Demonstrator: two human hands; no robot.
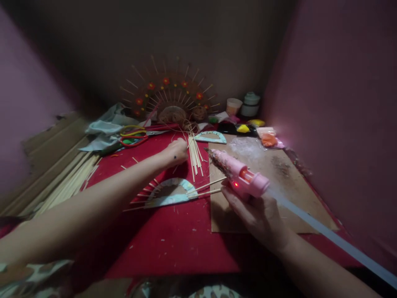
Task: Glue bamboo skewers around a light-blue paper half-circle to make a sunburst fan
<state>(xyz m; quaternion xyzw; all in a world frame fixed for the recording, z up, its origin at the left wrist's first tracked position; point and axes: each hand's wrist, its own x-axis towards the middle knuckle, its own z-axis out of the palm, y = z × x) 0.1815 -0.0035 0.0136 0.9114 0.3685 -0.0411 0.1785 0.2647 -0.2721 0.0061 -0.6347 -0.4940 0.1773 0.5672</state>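
Glue gun (240, 176) — pink, red light lit on its body — sits in the right hand (259, 215), fingers wrapped round the grip from below, nozzle tilted up and left over the near-left corner of the cardboard sheet (273, 182); a pale glue stick (325, 234) runs out the back toward the lower right and is cut off by the frame edge; nozzle tip is crusted and blurred, can't tell if glue is at it; left hand (176, 152) reaches forward across the red cloth (173, 244), fingers curled down at the near end of the skewer bundle (195, 156); fingertips are hidden behind the knuckles, so can't tell whether it pinches a stick or only touches the pile; half-round paper piece (172, 192) lies on the cloth between the two hands, thin sticks fanning out from under it, two of them reaching onto the cardboard just beside the gun; a second half-round piece (211, 137) lies further back, near the far end of the bundle; scissors (135, 136) with red and yellow handles lie to the left of it, partly on a crumpled grey cloth (104, 130); long bamboo sticks (66, 184) are stacked at the left edge, blurred; finished fan (169, 97) with red flowers stands against the back wall — dim, detail hard to read; cup (233, 106) and white jar (250, 104) sit in the back right corner; small coloured items beside them are too dark to identify.
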